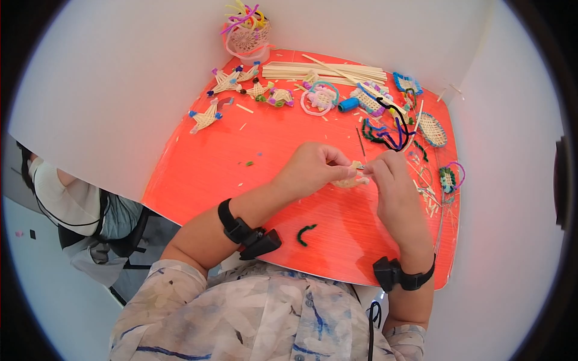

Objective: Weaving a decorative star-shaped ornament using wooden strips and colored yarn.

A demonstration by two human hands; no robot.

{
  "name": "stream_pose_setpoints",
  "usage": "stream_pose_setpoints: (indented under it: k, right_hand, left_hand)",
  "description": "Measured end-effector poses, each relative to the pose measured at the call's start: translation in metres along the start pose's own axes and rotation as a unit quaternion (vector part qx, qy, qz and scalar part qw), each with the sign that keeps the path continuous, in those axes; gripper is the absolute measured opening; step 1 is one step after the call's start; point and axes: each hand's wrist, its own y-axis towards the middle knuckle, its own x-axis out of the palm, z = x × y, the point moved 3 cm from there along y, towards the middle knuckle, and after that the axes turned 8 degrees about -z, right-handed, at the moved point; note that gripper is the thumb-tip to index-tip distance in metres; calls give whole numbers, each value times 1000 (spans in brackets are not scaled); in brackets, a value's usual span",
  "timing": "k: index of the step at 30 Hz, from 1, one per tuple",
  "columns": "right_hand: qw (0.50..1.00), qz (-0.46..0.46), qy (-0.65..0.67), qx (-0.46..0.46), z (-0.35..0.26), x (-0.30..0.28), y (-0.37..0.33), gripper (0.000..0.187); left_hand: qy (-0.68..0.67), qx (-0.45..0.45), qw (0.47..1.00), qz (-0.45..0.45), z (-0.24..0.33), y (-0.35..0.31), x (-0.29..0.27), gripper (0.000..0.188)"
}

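Note:
Above the middle of the red table, my left hand (319,165) pinches a small woven straw-coloured piece (351,182) between thumb and fingers. Most of that piece is hidden behind the fingers. Close beside it, my right hand (391,180) has its thumb and fingertips pressed together at the piece's upper edge. What the right fingertips hold is too small to make out. A thin dark stick-like tool (360,143) lies just beyond the fingertips. Nearer to me, a short curved dark green pipe cleaner (306,234) rests on the table.
Woven stars (206,116) lie far left, near a basket (247,41) of pipe cleaners. Flat pale strips (319,72) are stacked at the back. Loose pipe cleaners (394,135), a blue-rimmed oval weave (432,130) and cut scraps (428,198) crowd the right. White partitions border the table.

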Motion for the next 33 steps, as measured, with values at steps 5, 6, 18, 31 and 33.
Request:
stream_pose_setpoints:
  k: [5, 6, 18, 31, 33]
  right_hand:
    - [995, 6, -60, -79, -10, -8, 7, 17]
    - [992, 4, -73, -103, -14, -9, 9, 16]
    - [979, -95, 171, 64, 2, -12, 24, 11]
    - [989, 27, -118, -86, -20, 8, -11, 19]
    - [989, 9, -117, -93, -21, 9, -10, 19]
  left_hand:
    - [41, 2, 999, -15, 10, -4, 2, 11]
    - [40, 3, 999, -15, 11, -4, 3, 11]
    - [138, 48, 986, -81, 14, -15, 9, 11]
    - [102, -4, 995, -18, 9, -8, -3, 15]
    - [117, 0, 993, -17, 12, -9, -2, 14]
